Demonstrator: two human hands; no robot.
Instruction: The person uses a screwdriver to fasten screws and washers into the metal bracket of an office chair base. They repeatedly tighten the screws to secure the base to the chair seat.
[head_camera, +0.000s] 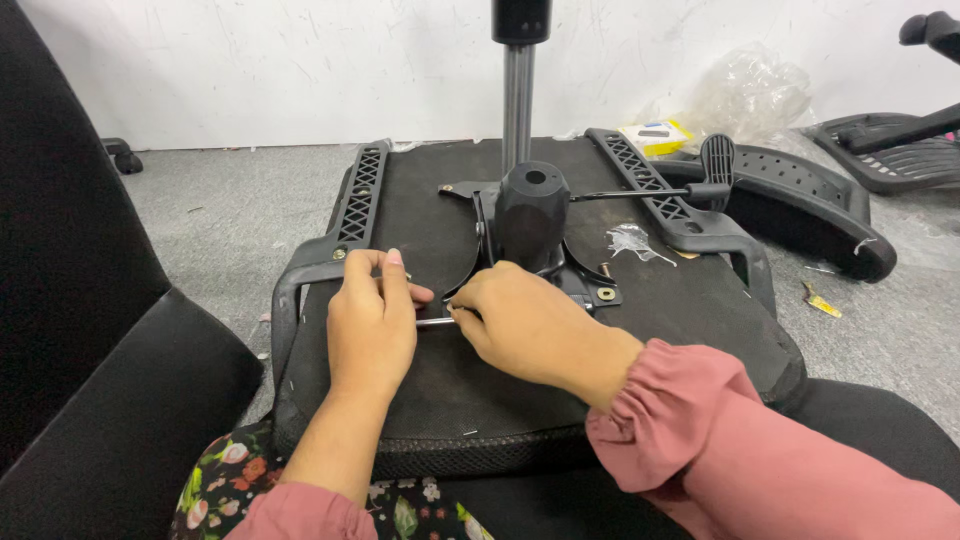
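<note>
1 chair seat (640, 330), upside down across your lap. 1 metal plate w/ black cap (531, 215) bolted at seat centre, 1 steel post (517, 100) rising from it, 1 lever (640, 192) out toward seat's right edge. 2 armrest brackets (362, 195), one per side edge. Your left hand (372, 325) and right hand (525, 325) both pinch 1 thin metal tool (435, 321) just below the plate, near seat's front half. 1 loose screw (604, 269) and 1 torn plastic bag (633, 241) on seat right of plate; can't tell what's inside.
</note>
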